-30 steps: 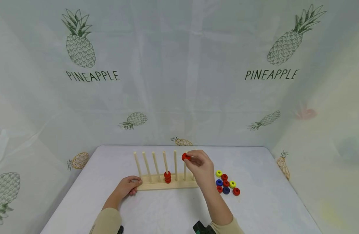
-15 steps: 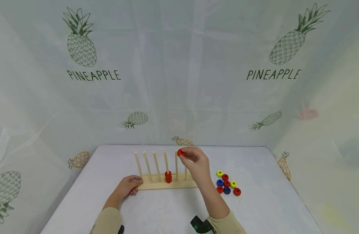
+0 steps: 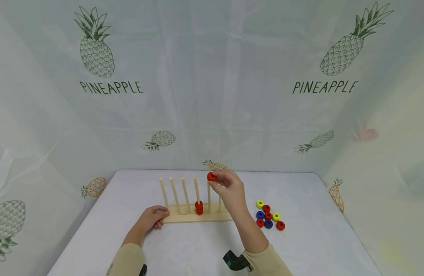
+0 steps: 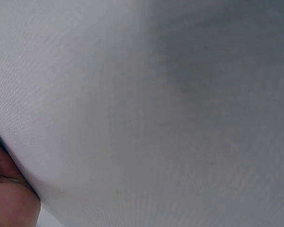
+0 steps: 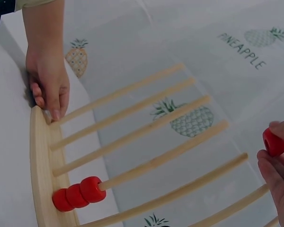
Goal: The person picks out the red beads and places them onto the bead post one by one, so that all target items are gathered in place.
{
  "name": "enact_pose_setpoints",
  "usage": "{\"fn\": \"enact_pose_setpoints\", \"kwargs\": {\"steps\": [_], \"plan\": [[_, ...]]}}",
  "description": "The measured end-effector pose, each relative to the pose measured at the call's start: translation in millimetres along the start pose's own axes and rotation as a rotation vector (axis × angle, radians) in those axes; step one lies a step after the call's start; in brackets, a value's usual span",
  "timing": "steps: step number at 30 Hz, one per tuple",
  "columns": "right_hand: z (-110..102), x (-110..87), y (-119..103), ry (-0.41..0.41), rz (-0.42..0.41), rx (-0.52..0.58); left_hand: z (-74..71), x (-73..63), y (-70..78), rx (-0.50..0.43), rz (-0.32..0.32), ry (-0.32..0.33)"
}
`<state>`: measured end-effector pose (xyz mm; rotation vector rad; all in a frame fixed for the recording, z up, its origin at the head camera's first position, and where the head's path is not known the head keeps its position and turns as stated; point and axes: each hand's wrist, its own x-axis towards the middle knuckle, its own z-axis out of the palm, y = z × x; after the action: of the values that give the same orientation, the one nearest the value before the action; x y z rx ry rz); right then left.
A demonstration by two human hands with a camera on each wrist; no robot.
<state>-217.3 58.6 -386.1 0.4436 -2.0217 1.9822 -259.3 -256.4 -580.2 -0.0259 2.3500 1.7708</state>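
"Showing what colour, that raised bead [image 5: 276,143]?"
"Red, rounded, dark-holed, just off the tip of a bare peg [image 3: 209,197]."
"And the grip?"
"The right hand [image 3: 232,190] pinches it, thumb against fingers; the left hand [image 3: 151,217] holds the wooden base [image 3: 184,218]."

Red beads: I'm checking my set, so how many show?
8: one red bead in the right hand, three beads stacked on a peg, four beads on the table right of the rack. The right hand hides part of the rack; more may be hidden.
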Motion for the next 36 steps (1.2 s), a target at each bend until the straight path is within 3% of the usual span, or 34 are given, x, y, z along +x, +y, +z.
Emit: {"fn": "enact_pose_setpoints", "kwargs": {"steps": [4, 10, 22, 27, 36], "plan": [[3.1, 2.2, 3.0, -0.001, 0.02, 0.001, -0.5, 0.5, -1.5, 0.003, 0.004, 0.0], [7.0, 8.9, 26.4, -0.002, 0.021, 0.039, 0.0, -0.2, -0.8, 0.008, 0.001, 0.01], [17.6, 12.7, 35.5, 0.016, -0.068, 0.025, 0.1, -2.0, 3.2, 0.002, -0.003, 0.002], [21.4, 11.8, 41.0, -0.001, -0.114, -0.029, -0.5, -1.1, 1.9, 0.002, -0.007, 0.008], [27.6, 7.9, 45.4, 0.043, -0.22, -0.185, 0.4, 0.3, 1.9, -0.003, -0.019, 0.01]]}}
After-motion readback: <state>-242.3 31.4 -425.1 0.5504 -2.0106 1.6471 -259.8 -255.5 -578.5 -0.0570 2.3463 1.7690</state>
